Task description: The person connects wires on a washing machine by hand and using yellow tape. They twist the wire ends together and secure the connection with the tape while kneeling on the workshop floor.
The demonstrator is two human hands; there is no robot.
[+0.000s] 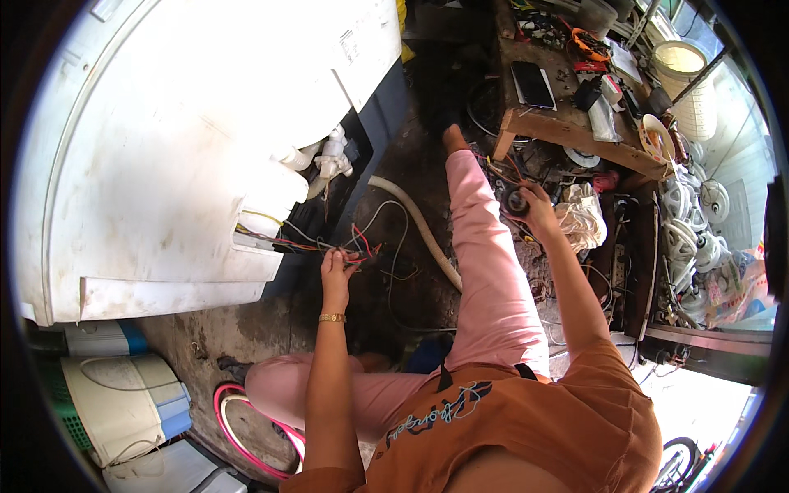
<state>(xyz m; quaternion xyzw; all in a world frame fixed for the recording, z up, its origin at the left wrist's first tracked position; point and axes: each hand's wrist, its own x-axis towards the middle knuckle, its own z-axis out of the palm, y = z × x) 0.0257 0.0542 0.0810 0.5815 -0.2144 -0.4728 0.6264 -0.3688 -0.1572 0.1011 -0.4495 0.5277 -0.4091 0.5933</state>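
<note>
In my left hand (336, 268) is a bundle of thin coloured wires (300, 244), pinched near their loose ends. The wires come out of an opening in a large white appliance cabinet (164, 164), which looks like a washing machine. A white plastic valve (333, 158) sits in the cabinet's dark opening, above the wires. Over to the right, beyond my knee, my right hand (538, 212) has its fingers around a dark round thing (516, 202) that looks like a roll of tape. Red and dark wires lie close by it.
A wooden bench (567, 134) at the far right bears a dark phone-like slab (533, 85) and small parts. A crumpled pale cloth (582, 217) lies beside my right hand. A beige hose (417, 218) crosses the floor. Pink tubing (220, 411) and plastic housings (123, 394) are at lower left.
</note>
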